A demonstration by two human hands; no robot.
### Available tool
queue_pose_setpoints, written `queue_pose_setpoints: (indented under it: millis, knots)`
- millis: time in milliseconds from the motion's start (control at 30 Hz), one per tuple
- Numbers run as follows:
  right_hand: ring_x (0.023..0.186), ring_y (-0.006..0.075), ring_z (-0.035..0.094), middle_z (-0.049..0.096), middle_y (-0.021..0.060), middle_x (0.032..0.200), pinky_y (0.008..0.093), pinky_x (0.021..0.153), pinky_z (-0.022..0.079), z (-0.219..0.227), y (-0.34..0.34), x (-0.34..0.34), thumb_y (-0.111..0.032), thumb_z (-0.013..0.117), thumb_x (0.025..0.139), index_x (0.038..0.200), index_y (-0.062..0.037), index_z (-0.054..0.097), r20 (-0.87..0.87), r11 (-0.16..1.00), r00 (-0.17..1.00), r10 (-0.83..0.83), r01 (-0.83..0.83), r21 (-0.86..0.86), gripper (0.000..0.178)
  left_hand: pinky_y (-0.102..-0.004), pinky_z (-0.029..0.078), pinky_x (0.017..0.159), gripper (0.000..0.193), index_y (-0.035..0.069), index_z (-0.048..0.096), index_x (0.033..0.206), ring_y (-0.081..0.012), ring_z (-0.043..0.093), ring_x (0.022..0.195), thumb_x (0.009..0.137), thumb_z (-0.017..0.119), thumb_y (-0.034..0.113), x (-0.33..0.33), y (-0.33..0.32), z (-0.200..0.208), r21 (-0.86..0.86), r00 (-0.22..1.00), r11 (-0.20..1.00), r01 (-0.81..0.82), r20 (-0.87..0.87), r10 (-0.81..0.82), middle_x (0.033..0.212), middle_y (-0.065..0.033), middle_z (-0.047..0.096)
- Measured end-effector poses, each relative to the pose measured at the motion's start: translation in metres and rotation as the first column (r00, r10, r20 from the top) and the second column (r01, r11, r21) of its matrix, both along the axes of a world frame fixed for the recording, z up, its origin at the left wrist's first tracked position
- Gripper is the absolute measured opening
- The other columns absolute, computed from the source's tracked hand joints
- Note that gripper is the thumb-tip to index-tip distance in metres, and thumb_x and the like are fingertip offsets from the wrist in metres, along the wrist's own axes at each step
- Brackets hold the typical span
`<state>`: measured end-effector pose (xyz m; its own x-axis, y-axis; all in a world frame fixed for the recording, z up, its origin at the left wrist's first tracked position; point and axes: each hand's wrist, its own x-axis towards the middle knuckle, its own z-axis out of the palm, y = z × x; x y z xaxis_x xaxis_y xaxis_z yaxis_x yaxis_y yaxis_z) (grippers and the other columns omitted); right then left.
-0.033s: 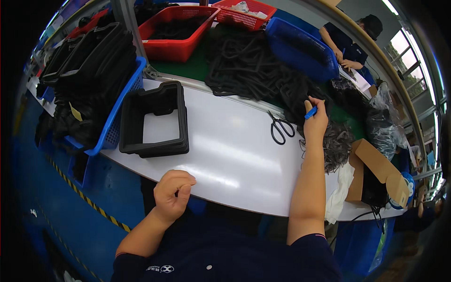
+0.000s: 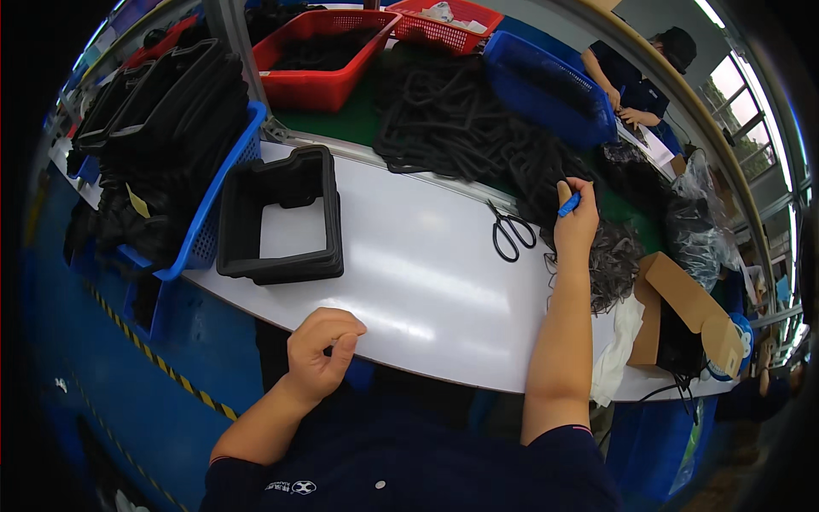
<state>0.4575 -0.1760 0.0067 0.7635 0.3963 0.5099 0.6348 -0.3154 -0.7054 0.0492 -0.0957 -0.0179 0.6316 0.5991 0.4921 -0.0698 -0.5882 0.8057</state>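
Observation:
My left hand (image 2: 321, 352) hovers over the front edge of the white table, its fingers curled toward the thumb and nothing visible in them. My right hand (image 2: 578, 213) reaches forward to the near right side of a tangled pile of black rubber-like frames (image 2: 444, 111). Its fingers are closed at the pile, and what they pinch is hard to make out against the black. A small blue piece (image 2: 569, 204) shows at those fingers; whether it is worn or held is unclear. Left of centre stands a neat stack of black frames (image 2: 333, 230). Black-handled scissors (image 2: 512, 235) lie left of my right hand.
A blue basket (image 2: 205, 222) heaped with black frames stands at the left. Behind are red baskets (image 2: 333, 85) and a tilted blue basket (image 2: 546, 85). Thin dark scraps (image 2: 610, 264) and an open cardboard box (image 2: 674, 316) sit right. A co-worker (image 2: 636, 85) works beyond.
My left hand has shifted slightly to the right above the table edge. My right hand has moved a little to the right at the pile. The stacked frames and scissors stay put.

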Motion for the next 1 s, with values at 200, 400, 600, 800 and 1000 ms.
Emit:
queue_pose_setpoints:
  millis: [200,400,600,800,1000]
  knots:
    - [0.081,0.0224,0.057,0.065,0.0075,0.084,0.0339,0.075,0.045,0.027,-0.007,-0.086,-0.014,0.071,0.093,0.103,-0.0031,0.063,0.032,0.978,0.977,0.211,-0.211,-0.005,0.016,-0.0299,0.052,0.086,0.028,-0.002,0.063,0.123,-0.0174,0.064,0.097,0.103,0.054,0.016,0.034,-0.006,-0.01,-0.54,0.97,0.824,0.171,-0.052,-0.236,0.113,-0.0118,0.065]
    - [0.082,0.0303,0.061,0.065,0.0097,0.084,0.0409,0.085,0.043,0.001,-0.01,-0.14,-0.017,0.079,0.081,0.098,-0.0056,0.066,0.171,0.799,0.784,0.596,-0.558,-0.226,0.023,-0.0312,0.051,0.095,0.053,-0.002,0.036,0.151,-0.019,0.061,0.11,0.105,0.052,0.019,0.072,0.025,-0.022,-0.856,0.988,0.508,0.096,0.02,-0.153,0.134,-0.016,0.056]
    - [0.083,0.0341,0.06,0.064,0.0128,0.087,0.0424,0.076,0.048,0.004,-0.022,-0.094,-0.01,0.08,0.08,0.096,-0.003,0.061,0.059,0.965,0.976,0.208,-0.195,-0.176,0.026,-0.0286,0.051,0.088,0.065,-0.006,0.028,0.153,-0.0169,0.062,0.104,0.1,0.059,0.017,0.09,0.031,-0.017,-0.812,0.98,0.582,0.032,-0.088,-0.176,0.126,-0.0139,0.057]
    - [0.086,0.0315,0.061,0.064,0.0157,0.095,0.0398,0.077,0.049,-0.024,-0.011,-0.096,-0.01,0.081,0.079,0.101,0.0001,0.057,0.065,0.903,0.959,0.277,-0.237,-0.357,0.033,-0.0247,0.049,0.078,0.078,-0.006,0.021,0.154,-0.0112,0.06,0.088,0.092,0.066,0.007,0.116,0.028,-0.013,-0.821,0.991,0.572,0.01,-0.067,-0.114,0.101,-0.0049,0.057]
    - [0.089,0.0306,0.062,0.062,0.0145,0.097,0.0366,0.082,0.05,-0.02,-0.005,-0.101,0.0,0.073,0.078,0.105,-0.0035,0.058,-0.18,0.924,0.949,0.259,-0.298,-0.239,0.032,-0.0223,0.047,0.08,0.074,-0.001,0.028,0.155,-0.008,0.055,0.086,0.089,0.061,-0.009,0.108,0.016,-0.014,-0.769,0.988,0.622,0.15,0.095,-0.122,0.099,-0.0015,0.048]
